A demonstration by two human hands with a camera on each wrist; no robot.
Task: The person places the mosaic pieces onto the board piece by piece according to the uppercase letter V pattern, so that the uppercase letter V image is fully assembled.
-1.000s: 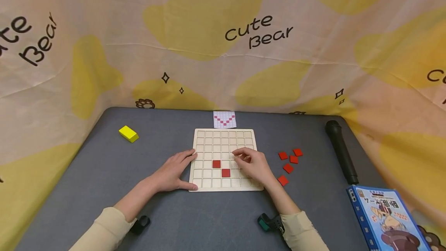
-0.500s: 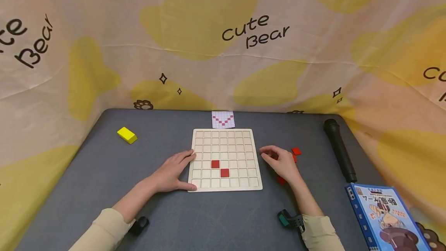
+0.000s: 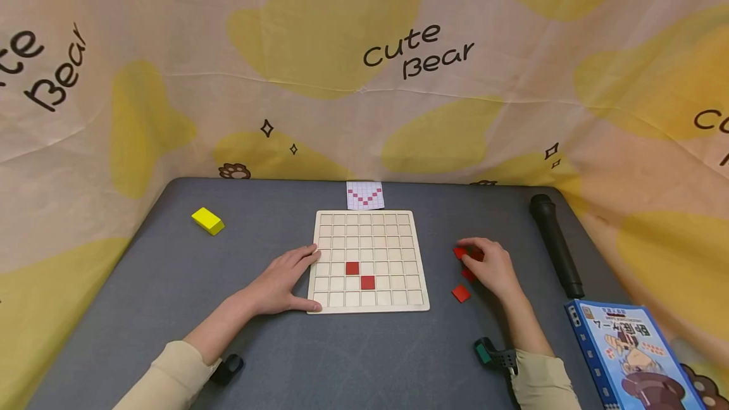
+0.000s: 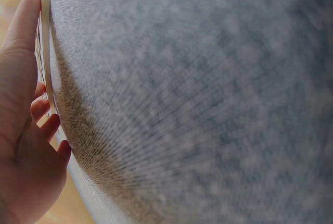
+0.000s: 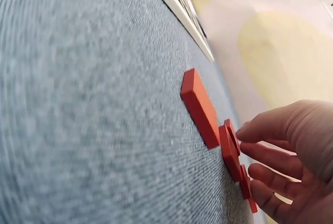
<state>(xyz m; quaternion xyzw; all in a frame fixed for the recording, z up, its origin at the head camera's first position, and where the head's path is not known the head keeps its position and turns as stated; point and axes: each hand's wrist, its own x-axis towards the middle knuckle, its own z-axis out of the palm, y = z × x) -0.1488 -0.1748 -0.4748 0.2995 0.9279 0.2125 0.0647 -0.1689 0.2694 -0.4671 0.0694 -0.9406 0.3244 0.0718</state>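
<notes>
On my feed, right hand (image 3: 492, 269) reached over loose red tiles (image 3: 461, 294) lying flat on grey table (image 3: 353, 366), right of grid board (image 3: 395, 255). Thumb and fingertips curved beside tile; pinched or not, I couldn't tell. Left hand (image 3: 283, 280) rested at board's left edge, thumb spread from fingers. Judged tiles light, stiff, smooth enough to slip, hardly fragile; best hold, opposite side edges.

In the head view, the table (image 3: 342, 359) and curtain (image 3: 319, 30) were evenly lit, with a faint shadow cast beside the right forearm (image 3: 529, 324). In the left wrist view, the table was blurred, streaked and darkened rightward. In the right wrist view, the red tiles (image 5: 202, 112) were rendered sharper than the table.
</notes>
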